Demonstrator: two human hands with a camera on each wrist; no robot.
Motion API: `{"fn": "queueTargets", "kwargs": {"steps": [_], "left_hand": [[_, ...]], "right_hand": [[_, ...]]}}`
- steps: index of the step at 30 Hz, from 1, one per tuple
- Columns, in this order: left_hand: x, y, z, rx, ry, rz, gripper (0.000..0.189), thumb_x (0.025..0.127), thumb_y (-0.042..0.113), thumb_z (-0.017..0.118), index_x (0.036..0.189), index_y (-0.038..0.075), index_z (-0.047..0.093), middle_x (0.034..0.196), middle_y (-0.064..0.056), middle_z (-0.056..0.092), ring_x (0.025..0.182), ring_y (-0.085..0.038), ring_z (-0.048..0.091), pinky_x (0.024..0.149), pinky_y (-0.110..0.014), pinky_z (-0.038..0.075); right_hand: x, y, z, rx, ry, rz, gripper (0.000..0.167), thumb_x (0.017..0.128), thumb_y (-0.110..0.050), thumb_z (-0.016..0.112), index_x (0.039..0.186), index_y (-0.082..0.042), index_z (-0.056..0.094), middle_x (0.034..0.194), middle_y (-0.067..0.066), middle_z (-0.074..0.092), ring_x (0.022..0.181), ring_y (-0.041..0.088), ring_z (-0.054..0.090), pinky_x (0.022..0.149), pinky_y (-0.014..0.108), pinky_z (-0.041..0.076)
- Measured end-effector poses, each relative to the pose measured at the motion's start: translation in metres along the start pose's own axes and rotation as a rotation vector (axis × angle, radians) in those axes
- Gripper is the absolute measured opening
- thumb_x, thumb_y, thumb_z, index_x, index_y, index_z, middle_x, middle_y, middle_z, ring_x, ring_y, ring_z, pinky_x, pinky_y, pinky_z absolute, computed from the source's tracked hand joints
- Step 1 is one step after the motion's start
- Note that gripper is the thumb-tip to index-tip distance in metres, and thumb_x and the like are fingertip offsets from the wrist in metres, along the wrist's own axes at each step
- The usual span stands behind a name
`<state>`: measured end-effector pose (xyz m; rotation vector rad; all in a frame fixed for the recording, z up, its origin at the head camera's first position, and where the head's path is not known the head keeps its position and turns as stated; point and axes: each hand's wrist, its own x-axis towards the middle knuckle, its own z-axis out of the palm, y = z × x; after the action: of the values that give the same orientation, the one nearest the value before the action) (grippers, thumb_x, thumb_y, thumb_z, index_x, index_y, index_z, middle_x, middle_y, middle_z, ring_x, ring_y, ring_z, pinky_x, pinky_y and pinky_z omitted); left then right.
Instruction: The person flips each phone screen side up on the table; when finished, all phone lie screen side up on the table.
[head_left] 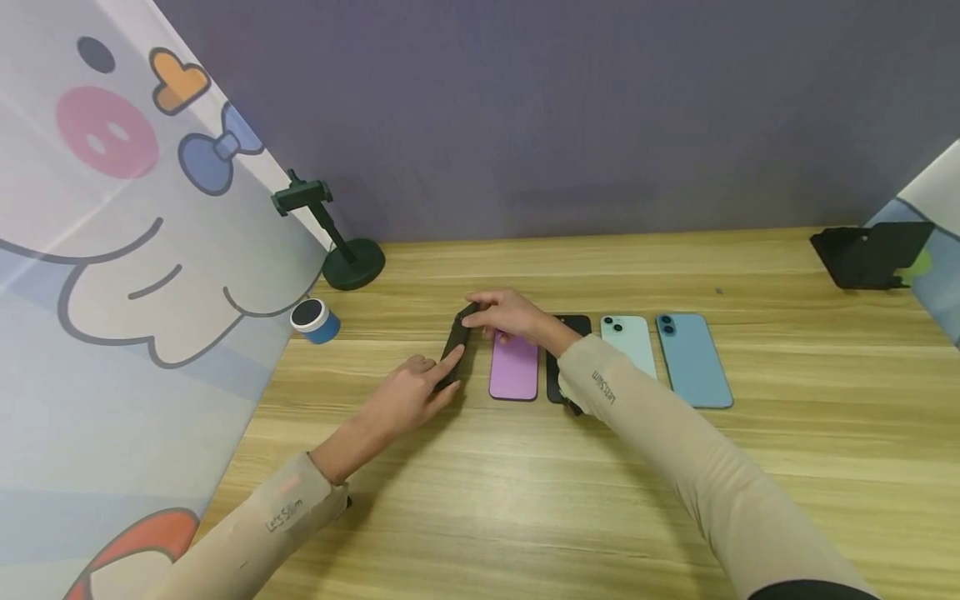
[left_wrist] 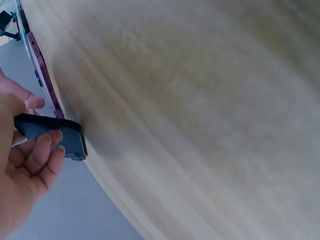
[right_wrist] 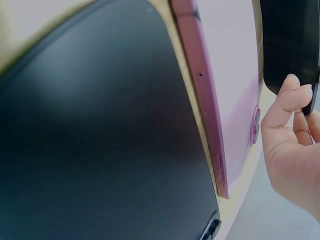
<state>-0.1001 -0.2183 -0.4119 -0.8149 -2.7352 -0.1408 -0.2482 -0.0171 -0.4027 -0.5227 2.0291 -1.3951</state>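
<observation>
My L hand grips the near end of a dark phone just left of the purple phone, fingers curled round it; my R hand pinches its far end, thumb & fingertips only a phone's thickness apart. It's tilted steeply on its side, prob. held at both ends so it won't slip or flop; can't tell if the lower edge touches the tabletop. Right of the purple phone, in order: a flat black phone partly under my R sleeve, then a mint phone & a blue phone. Purple, mint & blue lie backs up, cams at the far end, prob. for a neat row w/ gaps for fingers.
</observation>
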Motion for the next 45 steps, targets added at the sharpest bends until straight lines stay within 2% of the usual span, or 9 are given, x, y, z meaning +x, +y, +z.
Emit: {"fn": "queueTargets", "kwargs": {"steps": [7, 11, 16, 22, 26, 30, 36, 40, 45], "left_hand": [[0.003, 0.001, -0.005, -0.029, 0.002, 0.002, 0.053, 0.094, 0.017, 0.069, 0.141, -0.003, 0.055, 0.069, -0.003, 0.059, 0.061, -0.008, 0.045, 0.055, -0.022, 0.043], [0.003, 0.002, -0.010, -0.081, 0.022, -0.071, 0.051, 0.094, 0.012, 0.068, 0.140, -0.007, 0.054, 0.068, -0.006, 0.058, 0.057, -0.008, 0.041, 0.050, -0.020, 0.038], [0.000, -0.001, -0.014, -0.266, 0.000, -0.283, 0.051, 0.099, 0.011, 0.062, 0.147, -0.001, 0.049, 0.069, -0.004, 0.058, 0.056, -0.008, 0.043, 0.049, -0.020, 0.038], [-0.001, -0.015, -0.011, -0.591, 0.127, -0.540, 0.044, 0.101, 0.015, 0.059, 0.143, 0.005, 0.056, 0.061, -0.007, 0.057, 0.049, -0.007, 0.044, 0.048, -0.022, 0.035], [-0.003, -0.020, -0.011, -0.867, 0.168, -0.750, 0.042, 0.103, 0.015, 0.057, 0.143, 0.004, 0.055, 0.074, -0.014, 0.068, 0.063, -0.012, 0.062, 0.059, -0.021, 0.049], [-0.005, -0.017, -0.011, -1.115, 0.209, -0.879, 0.045, 0.104, 0.013, 0.053, 0.147, 0.002, 0.048, 0.078, 0.000, 0.069, 0.071, -0.008, 0.064, 0.075, -0.023, 0.056], [-0.004, -0.011, -0.009, -1.270, 0.215, -0.869, 0.049, 0.105, 0.012, 0.051, 0.152, 0.000, 0.040, 0.080, 0.008, 0.069, 0.072, -0.005, 0.065, 0.077, -0.020, 0.056], [-0.005, -0.010, -0.008, -1.303, 0.214, -0.833, 0.052, 0.105, 0.011, 0.051, 0.154, 0.001, 0.037, 0.080, 0.006, 0.068, 0.073, -0.006, 0.064, 0.077, -0.019, 0.055], [-0.008, -0.011, -0.007, -1.310, 0.150, -0.776, 0.059, 0.103, 0.015, 0.056, 0.157, 0.007, 0.033, 0.080, 0.001, 0.067, 0.076, -0.010, 0.062, 0.079, -0.021, 0.054]], "right_hand": [[-0.001, -0.003, 0.002, -0.002, 0.015, 0.001, 0.067, 0.094, -0.036, 0.070, 0.154, -0.021, 0.044, 0.116, 0.004, 0.059, 0.078, 0.022, 0.060, 0.055, 0.025, 0.044], [-0.001, -0.005, 0.001, 0.020, 0.013, -0.006, 0.067, 0.096, -0.041, 0.066, 0.156, -0.024, 0.039, 0.130, 0.003, 0.057, 0.089, 0.026, 0.061, 0.058, 0.027, 0.046], [-0.003, -0.003, -0.001, 0.004, -0.010, -0.022, 0.069, 0.098, -0.043, 0.062, 0.158, -0.025, 0.034, 0.134, 0.004, 0.057, 0.100, 0.029, 0.062, 0.060, 0.028, 0.050], [-0.006, -0.002, 0.000, 0.035, -0.056, 0.011, 0.073, 0.098, -0.040, 0.064, 0.160, -0.028, 0.028, 0.136, 0.003, 0.054, 0.104, 0.030, 0.060, 0.060, 0.029, 0.051], [-0.008, -0.001, 0.002, 0.060, -0.087, 0.033, 0.077, 0.098, -0.036, 0.065, 0.161, -0.028, 0.023, 0.139, 0.004, 0.051, 0.094, 0.029, 0.061, 0.058, 0.029, 0.051], [-0.009, 0.000, 0.004, 0.067, -0.119, 0.046, 0.081, 0.098, -0.036, 0.065, 0.163, -0.026, 0.017, 0.142, 0.007, 0.048, 0.092, 0.029, 0.064, 0.058, 0.029, 0.053], [-0.010, -0.002, 0.007, 0.115, -0.115, 0.061, 0.084, 0.097, -0.040, 0.065, 0.163, -0.024, 0.016, 0.141, 0.010, 0.048, 0.106, 0.032, 0.065, 0.059, 0.030, 0.055], [-0.009, -0.003, 0.009, 0.182, -0.095, 0.068, 0.083, 0.097, -0.037, 0.066, 0.163, -0.023, 0.017, 0.140, 0.008, 0.048, 0.101, 0.030, 0.066, 0.058, 0.029, 0.054], [-0.009, -0.004, 0.009, 0.236, -0.063, 0.068, 0.084, 0.096, -0.030, 0.068, 0.163, -0.022, 0.017, 0.133, 0.007, 0.051, 0.095, 0.025, 0.064, 0.056, 0.026, 0.052]]}}
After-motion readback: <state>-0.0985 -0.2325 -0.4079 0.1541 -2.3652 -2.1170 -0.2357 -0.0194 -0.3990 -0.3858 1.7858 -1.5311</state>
